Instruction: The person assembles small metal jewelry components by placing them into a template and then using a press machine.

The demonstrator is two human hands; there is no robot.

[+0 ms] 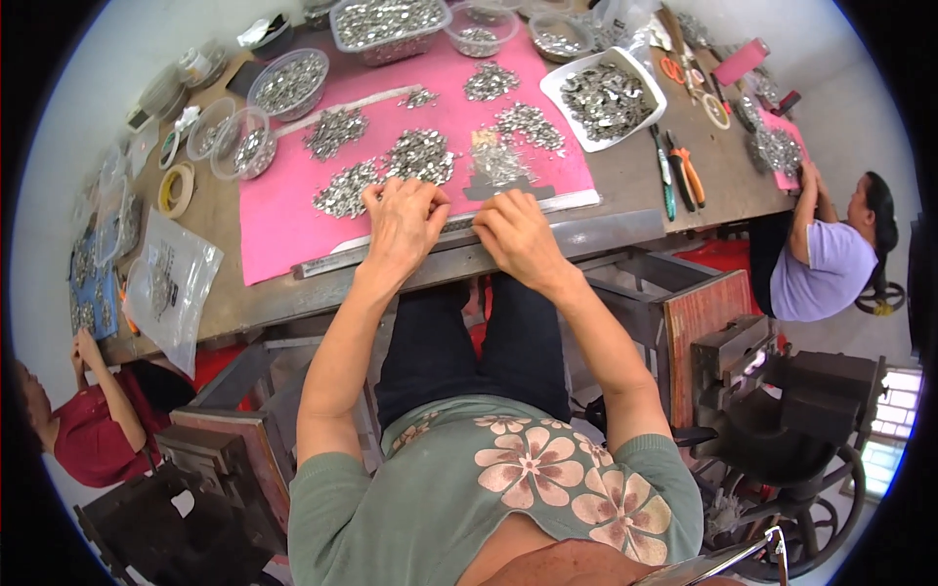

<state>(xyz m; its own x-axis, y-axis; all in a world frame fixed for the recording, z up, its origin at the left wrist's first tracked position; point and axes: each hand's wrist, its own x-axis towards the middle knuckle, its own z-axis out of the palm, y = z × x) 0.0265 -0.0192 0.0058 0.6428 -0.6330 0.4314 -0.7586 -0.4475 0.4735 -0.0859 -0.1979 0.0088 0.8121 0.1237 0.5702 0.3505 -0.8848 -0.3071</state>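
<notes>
Both my hands are at the near edge of a pink sheet (269, 230), over a long narrow metal strip (570, 202). My left hand (405, 227) bends its fingers together at the strip, close to a heap of small shiny metal pieces (418, 156). A short gap to the right, my right hand (521, 239) has thumb and fingers pinched over the same strip. Whatever the fingertips hold is too small or hidden. Beyond my right hand lies a pile of thin silvery pieces (501, 164). Another heap of metal pieces (345, 192) lies left of my left hand.
A white tray (578, 132) of metal pieces stands right, beside orange-handled pliers (693, 181). Filled plastic tubs (391, 49) line the back. Tape rolls (176, 190) and a clear bag (176, 293) lie left. Co-workers sit left (103, 430) and right (821, 269).
</notes>
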